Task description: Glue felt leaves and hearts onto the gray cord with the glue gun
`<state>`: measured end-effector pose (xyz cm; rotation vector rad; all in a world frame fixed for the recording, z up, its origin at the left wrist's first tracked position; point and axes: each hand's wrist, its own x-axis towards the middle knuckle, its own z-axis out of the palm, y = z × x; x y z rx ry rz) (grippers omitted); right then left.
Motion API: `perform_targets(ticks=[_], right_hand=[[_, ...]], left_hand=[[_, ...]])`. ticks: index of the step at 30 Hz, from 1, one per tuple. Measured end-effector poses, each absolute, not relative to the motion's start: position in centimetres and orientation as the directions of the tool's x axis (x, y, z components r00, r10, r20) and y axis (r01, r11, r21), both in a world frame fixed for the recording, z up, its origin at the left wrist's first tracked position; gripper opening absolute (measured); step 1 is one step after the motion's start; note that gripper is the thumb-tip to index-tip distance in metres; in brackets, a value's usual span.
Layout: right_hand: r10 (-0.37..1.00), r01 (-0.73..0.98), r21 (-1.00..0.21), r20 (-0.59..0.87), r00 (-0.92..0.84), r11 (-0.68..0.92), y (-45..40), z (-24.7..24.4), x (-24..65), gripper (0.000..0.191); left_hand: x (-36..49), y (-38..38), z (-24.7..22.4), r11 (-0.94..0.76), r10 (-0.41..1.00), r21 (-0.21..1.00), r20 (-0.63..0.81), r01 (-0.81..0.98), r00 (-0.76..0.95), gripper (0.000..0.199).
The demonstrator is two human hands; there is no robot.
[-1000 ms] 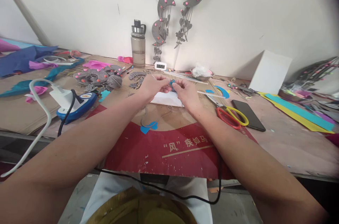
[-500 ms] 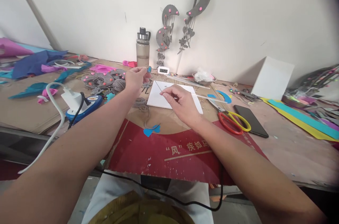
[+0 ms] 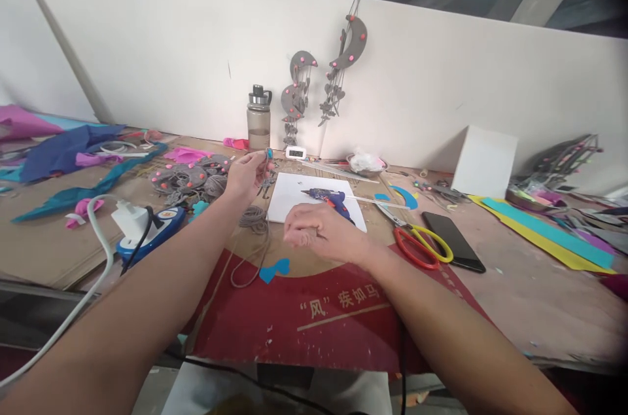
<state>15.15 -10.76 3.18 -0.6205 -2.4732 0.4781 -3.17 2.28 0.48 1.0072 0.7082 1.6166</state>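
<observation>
My left hand (image 3: pixel 248 174) is raised over the back of the cardboard, its fingertips pinching a small blue felt piece (image 3: pixel 269 154). Palm down, my right hand (image 3: pixel 326 235) hovers in front of a white board (image 3: pixel 284 189) with its fingers curled together; whether anything is in them is hidden. Just beyond it, a blue glue gun (image 3: pixel 326 195) lies on the board, its nozzle to the left. A grey cord (image 3: pixel 254 218) lies coiled below my left hand and loops forward. Near its loop lie blue felt hearts (image 3: pixel 275 270).
Red-and-yellow-handled scissors (image 3: pixel 417 245) and a black phone (image 3: pixel 452 241) lie to the right. A power strip (image 3: pixel 152 232) with a plugged-in white charger stands left, near grey felt pieces (image 3: pixel 179 179). Behind are a bottle (image 3: pixel 258 120) and a small clock (image 3: pixel 296 153).
My right hand has come nearer and let go of the thin grey strand it pinched, now revealing the glue gun. The cord loop has shifted left. The camera has tilted upward.
</observation>
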Motion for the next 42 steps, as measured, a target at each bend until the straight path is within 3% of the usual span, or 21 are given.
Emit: perform_targets(ticks=[4, 8, 11, 13, 17, 23, 26, 29, 32, 37, 39, 42], right_hand=[[0.763, 0.573, -0.504, 0.459, -0.456, 0.646, -9.7, 3.6, 16.8, 0.027], [0.901, 0.838, -0.46, 0.425, -0.082, 0.293, -7.0, 2.8, 19.6, 0.023], [0.961, 0.956, -0.292, 0.263, 0.089, -0.008, -5.2, 1.6, 21.5, 0.035], [0.989, 0.97, -0.227, 0.099, 0.109, -0.084, -4.6, 1.1, 22.1, 0.044], [0.993, 0.97, -0.22, -0.072, 0.094, -0.108, -5.1, 1.3, 21.7, 0.048], [0.985, 0.958, -0.236, -0.1, 0.141, -0.162, -4.8, 1.4, 21.3, 0.049], [0.984, 0.946, -0.278, -0.116, 0.137, -0.165, -4.1, 0.9, 21.6, 0.043], [0.984, 0.921, -0.348, -0.026, 0.177, -0.175, -4.0, 0.9, 21.6, 0.042], [0.967, 0.855, -0.503, 0.131, 0.217, -0.124, -4.5, 1.3, 21.2, 0.037], [0.952, 0.501, -0.839, 0.293, 0.088, 0.212, -5.5, 1.0, 19.2, 0.035], [0.942, 0.363, -0.88, 0.335, 0.016, 0.306, -5.9, 0.8, 18.5, 0.031], [0.928, 0.355, -0.861, 0.37, -0.054, 0.364, -6.6, 0.7, 18.0, 0.025]], left_hand=[[-2.9, 2.5, 0.1, -0.218, 0.974, 0.863, 0.221, -0.456, -0.047, 0.016], [-2.5, 2.5, -0.4, -0.163, 0.985, 0.89, 0.172, -0.426, -0.018, 0.019], [-1.9, 2.2, -0.6, -0.134, 0.991, 0.912, 0.133, -0.387, -0.03, 0.023], [-1.6, 1.8, -0.7, -0.122, 0.992, 0.93, 0.122, -0.348, -0.02, 0.027], [-1.1, 1.4, -0.7, -0.095, 0.995, 0.946, 0.097, -0.309, -0.01, 0.031], [-0.7, 1.5, -1.7, -0.12, 0.993, 0.955, 0.12, -0.273, -0.017, 0.029], [-0.4, 1.6, -2.8, -0.063, 0.998, 0.971, 0.058, -0.229, -0.027, 0.029], [-0.2, 1.7, -3.6, -0.02, 0.999, 0.975, 0.012, -0.222, -0.034, 0.031], [-0.2, 1.7, -3.8, -0.002, 0.998, 0.971, -0.014, -0.24, -0.062, 0.031], [-0.4, 1.9, -3.2, -0.001, 0.997, 0.952, -0.021, -0.305, -0.069, 0.032], [-0.4, 1.9, -2.8, -0.019, 0.996, 0.939, -0.013, -0.343, -0.089, 0.032], [-0.4, 1.8, -2.3, -0.052, 0.995, 0.916, 0.011, -0.397, -0.104, 0.032]])
